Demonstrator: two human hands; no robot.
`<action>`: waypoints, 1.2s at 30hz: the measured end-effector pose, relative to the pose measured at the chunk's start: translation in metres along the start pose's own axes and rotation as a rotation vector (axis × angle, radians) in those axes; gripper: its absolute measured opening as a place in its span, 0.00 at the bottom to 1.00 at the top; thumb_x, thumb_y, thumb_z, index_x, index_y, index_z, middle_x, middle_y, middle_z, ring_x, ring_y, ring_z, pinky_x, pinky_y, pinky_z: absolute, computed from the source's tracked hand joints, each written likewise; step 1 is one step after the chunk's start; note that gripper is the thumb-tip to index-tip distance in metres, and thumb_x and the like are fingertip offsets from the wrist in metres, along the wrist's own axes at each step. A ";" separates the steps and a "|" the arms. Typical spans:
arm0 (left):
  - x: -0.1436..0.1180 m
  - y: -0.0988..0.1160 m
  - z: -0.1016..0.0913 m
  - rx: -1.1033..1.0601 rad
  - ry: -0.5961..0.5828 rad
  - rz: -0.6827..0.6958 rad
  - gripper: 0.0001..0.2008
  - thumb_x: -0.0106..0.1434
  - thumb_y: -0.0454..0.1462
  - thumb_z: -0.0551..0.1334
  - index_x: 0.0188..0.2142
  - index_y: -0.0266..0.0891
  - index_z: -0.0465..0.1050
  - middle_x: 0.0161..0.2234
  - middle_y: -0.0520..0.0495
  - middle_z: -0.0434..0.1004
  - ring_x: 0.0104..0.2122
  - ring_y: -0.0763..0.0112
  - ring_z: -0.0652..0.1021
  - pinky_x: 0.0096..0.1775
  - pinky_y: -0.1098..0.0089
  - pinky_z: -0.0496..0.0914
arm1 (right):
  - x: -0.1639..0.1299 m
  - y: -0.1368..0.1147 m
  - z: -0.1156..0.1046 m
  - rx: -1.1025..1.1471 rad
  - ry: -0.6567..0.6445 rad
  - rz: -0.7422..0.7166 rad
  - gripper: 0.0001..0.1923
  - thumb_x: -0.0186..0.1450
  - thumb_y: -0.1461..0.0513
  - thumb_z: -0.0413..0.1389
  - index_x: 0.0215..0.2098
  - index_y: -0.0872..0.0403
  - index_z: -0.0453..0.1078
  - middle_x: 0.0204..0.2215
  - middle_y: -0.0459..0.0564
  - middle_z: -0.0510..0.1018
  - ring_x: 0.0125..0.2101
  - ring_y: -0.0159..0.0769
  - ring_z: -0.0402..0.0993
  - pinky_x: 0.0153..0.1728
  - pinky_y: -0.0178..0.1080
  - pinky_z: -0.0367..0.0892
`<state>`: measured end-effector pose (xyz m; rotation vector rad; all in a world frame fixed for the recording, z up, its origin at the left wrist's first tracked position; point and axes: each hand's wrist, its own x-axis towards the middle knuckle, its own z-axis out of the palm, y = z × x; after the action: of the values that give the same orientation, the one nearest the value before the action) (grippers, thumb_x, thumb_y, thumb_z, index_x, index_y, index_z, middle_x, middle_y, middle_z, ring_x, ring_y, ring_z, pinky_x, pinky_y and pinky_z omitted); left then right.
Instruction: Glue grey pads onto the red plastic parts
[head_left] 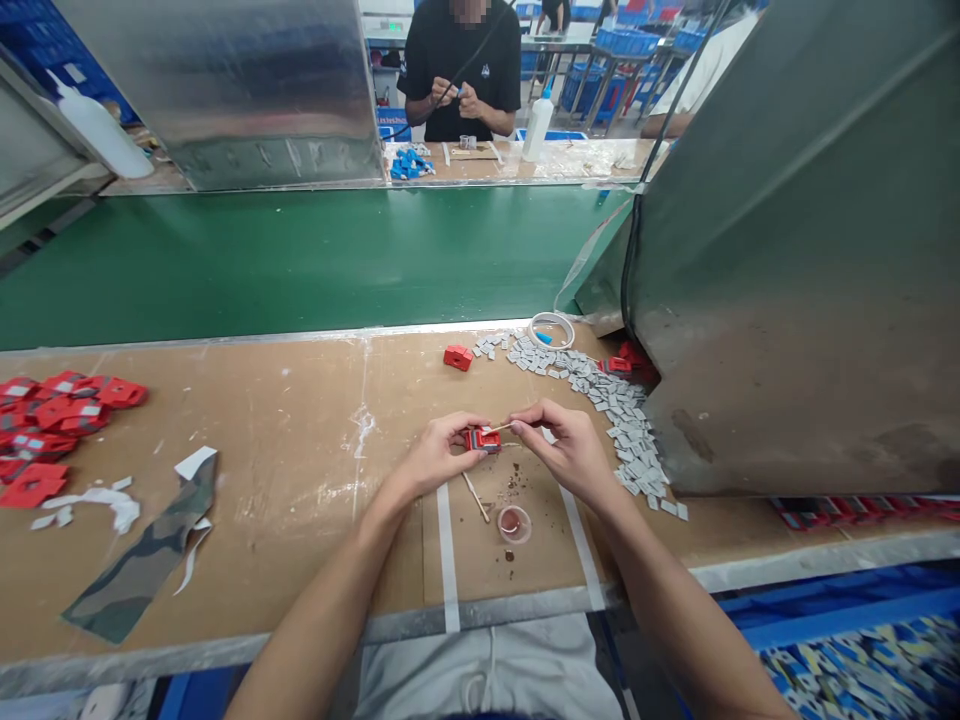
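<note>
My left hand [444, 450] grips a small red plastic part [484, 440] with grey on it, above the cardboard-covered bench. Pinched in my right hand [564, 447] is a thin wooden stick [498, 429], whose tip touches or nearly touches the top of that part. Just below lies a second stick [475, 498], close to a small clear cup [514, 525] with reddish-brown liquid. Dark spots of liquid dot the cardboard around the cup. A lone red part [457, 357] sits farther back, beside many small grey rectangular pieces [634, 440].
Red parts [60, 420] are heaped at left, near a camouflage strip [150, 560] and white scraps [112, 505]. A tape roll [551, 331] lies at the back. Behind runs a green conveyor belt [322, 260]. A metal panel [787, 280] blocks the right. A co-worker [461, 75] sits opposite.
</note>
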<state>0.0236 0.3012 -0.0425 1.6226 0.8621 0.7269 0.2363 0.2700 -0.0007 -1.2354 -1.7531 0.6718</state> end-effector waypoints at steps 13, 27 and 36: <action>0.000 0.003 0.000 -0.006 0.007 -0.027 0.16 0.59 0.33 0.66 0.48 0.36 0.77 0.47 0.41 0.81 0.46 0.62 0.81 0.49 0.64 0.75 | -0.006 0.002 -0.005 -0.143 0.009 -0.118 0.06 0.71 0.60 0.56 0.35 0.52 0.73 0.31 0.50 0.83 0.31 0.37 0.80 0.33 0.36 0.72; 0.000 0.005 -0.001 0.012 0.011 -0.030 0.16 0.59 0.34 0.67 0.47 0.37 0.77 0.46 0.42 0.81 0.47 0.60 0.80 0.51 0.62 0.75 | -0.009 0.003 -0.012 -0.153 -0.055 -0.124 0.08 0.72 0.60 0.53 0.35 0.51 0.72 0.32 0.51 0.83 0.31 0.38 0.80 0.32 0.37 0.71; 0.000 0.008 -0.001 0.027 0.005 -0.018 0.15 0.59 0.35 0.67 0.47 0.36 0.77 0.44 0.42 0.80 0.42 0.63 0.80 0.46 0.65 0.75 | -0.011 -0.001 -0.011 -0.092 -0.072 -0.105 0.07 0.71 0.60 0.55 0.34 0.51 0.72 0.31 0.50 0.83 0.30 0.38 0.80 0.32 0.36 0.72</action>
<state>0.0239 0.3009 -0.0346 1.6359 0.8927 0.7092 0.2470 0.2592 0.0020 -1.1844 -1.9129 0.5871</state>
